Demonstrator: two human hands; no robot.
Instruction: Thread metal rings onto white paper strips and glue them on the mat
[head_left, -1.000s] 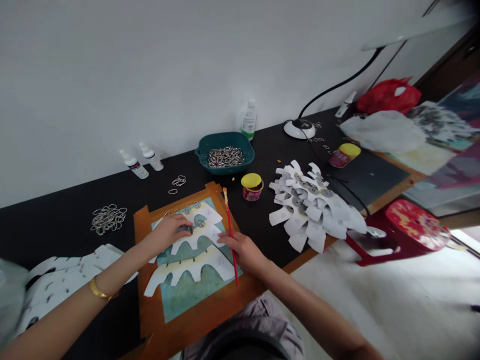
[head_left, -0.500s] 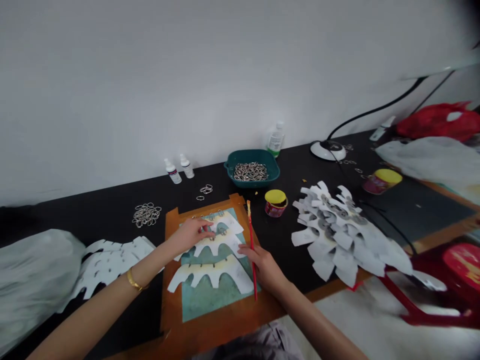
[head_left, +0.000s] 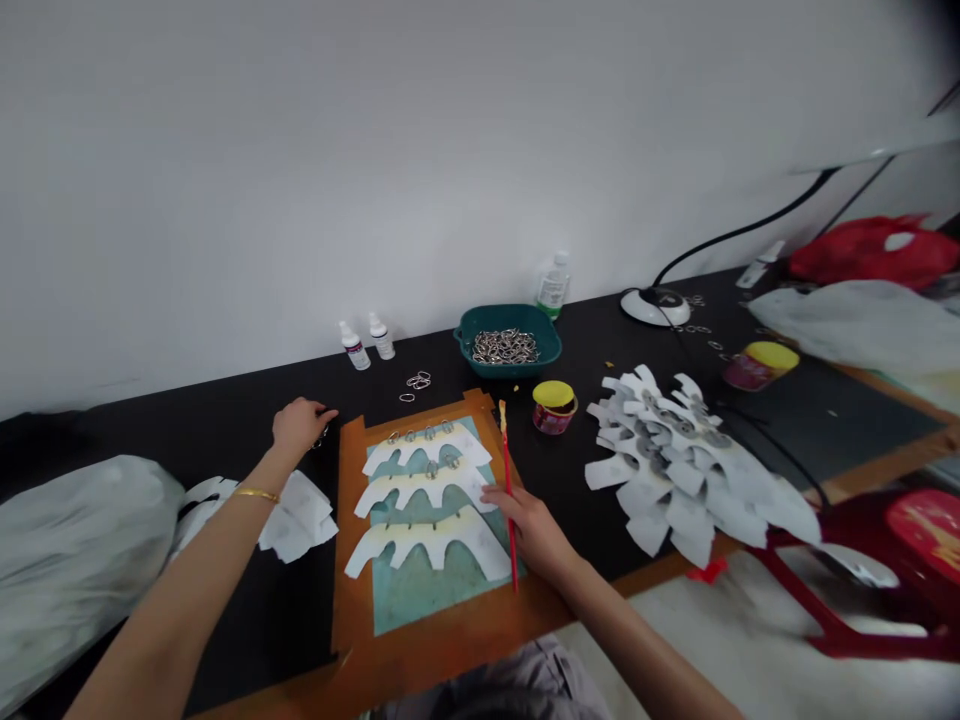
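Note:
My left hand (head_left: 298,425) reaches down over the pile of metal rings (head_left: 321,437), with most of the pile hidden beneath it. Its fingers are bent together; what they pinch cannot be made out. Between finger and thumb, my right hand (head_left: 534,528) holds a slim red-handled brush (head_left: 510,500), bristles up and tipped with yellowish glue. That hand rests at the right edge of the middle white scalloped strip (head_left: 412,492). Rings stand along the top strip (head_left: 431,450), and two sit on the right part of the middle one. The bottom strip (head_left: 427,545) shows slits without rings.
A teal basin (head_left: 551,350) of rings and a yellow-lidded tub (head_left: 553,395) stand behind the board (head_left: 420,640). Glued strips (head_left: 675,450) are heaped at right. White strips (head_left: 300,515) and a plastic bag (head_left: 82,550) lie at left. Small bottles (head_left: 354,347) stand by the wall.
My left hand has moved from the strips on the board leftward to the ring pile. My right hand keeps the brush in nearly the same place.

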